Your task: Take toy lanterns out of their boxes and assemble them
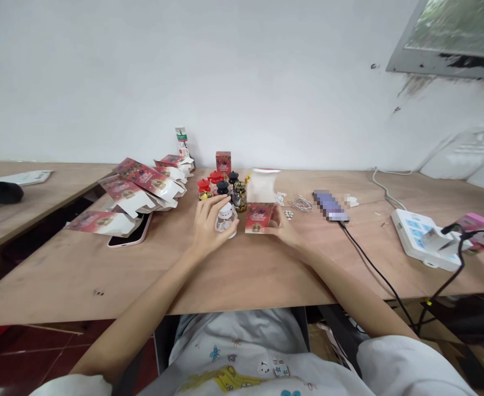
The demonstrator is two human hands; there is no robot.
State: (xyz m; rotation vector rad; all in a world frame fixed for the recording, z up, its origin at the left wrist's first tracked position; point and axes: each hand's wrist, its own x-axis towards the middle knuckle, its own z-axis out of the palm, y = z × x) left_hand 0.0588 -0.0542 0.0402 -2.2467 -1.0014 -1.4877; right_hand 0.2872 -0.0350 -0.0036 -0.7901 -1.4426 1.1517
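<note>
My left hand is closed around a small clear jar with a white lid on the wooden table. My right hand grips a small red printed box, held next to the jar with its opening toward it. Just behind them stands a cluster of little jars with red, black and gold tops. An upright red box stands further back.
A pile of flat red-and-white box blanks lies at the left over a pink phone. At the right are a purple phone on a cable, silver rings, a clear bag and a white power strip.
</note>
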